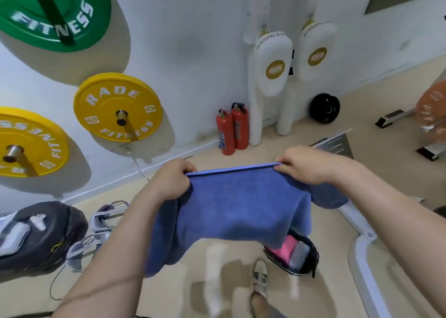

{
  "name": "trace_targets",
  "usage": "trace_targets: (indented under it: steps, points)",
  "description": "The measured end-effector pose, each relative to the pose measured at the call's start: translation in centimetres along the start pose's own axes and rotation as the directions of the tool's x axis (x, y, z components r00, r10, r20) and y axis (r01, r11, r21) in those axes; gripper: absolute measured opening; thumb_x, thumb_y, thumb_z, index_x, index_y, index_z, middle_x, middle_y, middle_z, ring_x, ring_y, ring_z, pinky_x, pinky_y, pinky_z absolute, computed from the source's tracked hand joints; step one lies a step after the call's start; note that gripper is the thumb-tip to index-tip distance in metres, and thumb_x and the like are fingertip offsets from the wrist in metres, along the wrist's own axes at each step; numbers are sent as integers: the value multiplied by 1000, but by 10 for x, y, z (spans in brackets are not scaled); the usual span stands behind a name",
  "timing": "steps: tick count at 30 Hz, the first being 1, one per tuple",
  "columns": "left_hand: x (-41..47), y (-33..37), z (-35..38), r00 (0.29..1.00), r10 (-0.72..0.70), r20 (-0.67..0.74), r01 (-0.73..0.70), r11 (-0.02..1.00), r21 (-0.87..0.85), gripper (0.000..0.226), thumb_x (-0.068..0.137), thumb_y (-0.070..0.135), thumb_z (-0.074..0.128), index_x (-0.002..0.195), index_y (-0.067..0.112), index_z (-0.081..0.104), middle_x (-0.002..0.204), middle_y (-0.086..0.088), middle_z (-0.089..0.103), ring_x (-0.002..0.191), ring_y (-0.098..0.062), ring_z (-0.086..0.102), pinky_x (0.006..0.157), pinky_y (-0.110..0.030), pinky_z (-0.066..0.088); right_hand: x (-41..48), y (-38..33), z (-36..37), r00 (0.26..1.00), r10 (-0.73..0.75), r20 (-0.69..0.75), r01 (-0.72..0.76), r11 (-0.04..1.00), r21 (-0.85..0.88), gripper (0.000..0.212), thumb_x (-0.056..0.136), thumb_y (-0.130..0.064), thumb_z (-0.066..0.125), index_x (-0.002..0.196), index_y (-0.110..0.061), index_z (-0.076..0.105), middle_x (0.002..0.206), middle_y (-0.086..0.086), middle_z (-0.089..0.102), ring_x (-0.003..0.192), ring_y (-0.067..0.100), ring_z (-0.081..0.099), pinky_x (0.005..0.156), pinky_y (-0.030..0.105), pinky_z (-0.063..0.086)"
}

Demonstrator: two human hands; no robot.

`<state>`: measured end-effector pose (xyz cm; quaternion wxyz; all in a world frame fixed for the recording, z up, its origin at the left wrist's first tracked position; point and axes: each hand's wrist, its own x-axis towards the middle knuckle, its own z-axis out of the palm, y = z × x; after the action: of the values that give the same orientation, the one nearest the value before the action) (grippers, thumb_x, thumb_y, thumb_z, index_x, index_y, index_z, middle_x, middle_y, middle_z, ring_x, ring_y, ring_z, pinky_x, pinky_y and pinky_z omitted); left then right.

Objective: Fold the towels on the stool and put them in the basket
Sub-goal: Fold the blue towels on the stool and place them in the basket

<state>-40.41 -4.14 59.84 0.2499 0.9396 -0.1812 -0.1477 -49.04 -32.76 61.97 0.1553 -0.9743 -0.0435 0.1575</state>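
Here the hands, left (172, 180) and right (304, 164), pinch a blue towel (241, 204) taut above beige floor (253, 153)

Blue towel (241, 206) in both hands' grip

There are two bare hands (169, 180) (306, 164), one blue terry towel (241, 204), one black basket (312, 257), two yellow round weight plates (106, 105) (33, 134), one green round weight plate (14, 1), two red fire extinguishers (225, 134) (241, 127) and two white padded strike pads (272, 69) (316, 54) (each gold-badged).
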Motion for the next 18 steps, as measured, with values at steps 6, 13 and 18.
trace_targets:
  steps: [6, 13, 18]
  points:
    - [97, -97, -6, 978, -202, -59, 209, 967, 148, 33, 58, -4, 43, 56, 24, 59, 66, 4, 65, 74, -23, 60, 61, -29, 47, 135, 70, 21, 993, 95, 67, -98, 994, 41, 34, 90, -34, 55, 62, -17, 49, 66, 3, 57, 68, 24, 52, 65, 38, 42]
    - [209, -189, 5, 943, -326, -73, 329, 869, 368, 30, 64, 0, 49, 68, 26, 62, 75, 0, 65, 73, -25, 57, 54, -27, 41, 272, 129, 54, 950, 311, 10, -307, 943, -129, 16, 90, -31, 54, 89, -22, 67, 97, 3, 68, 94, 27, 62, 75, 34, 44]
    - [321, -254, 7, 859, -357, -367, 438, 883, 167, 27, 69, -5, 52, 66, 20, 62, 71, -10, 63, 68, -32, 52, 61, -32, 43, 356, 176, 76, 775, 528, -347, -513, 846, 142, 21, 93, -19, 52, 90, -10, 70, 95, 21, 68, 91, 39, 61, 71, 38, 45]
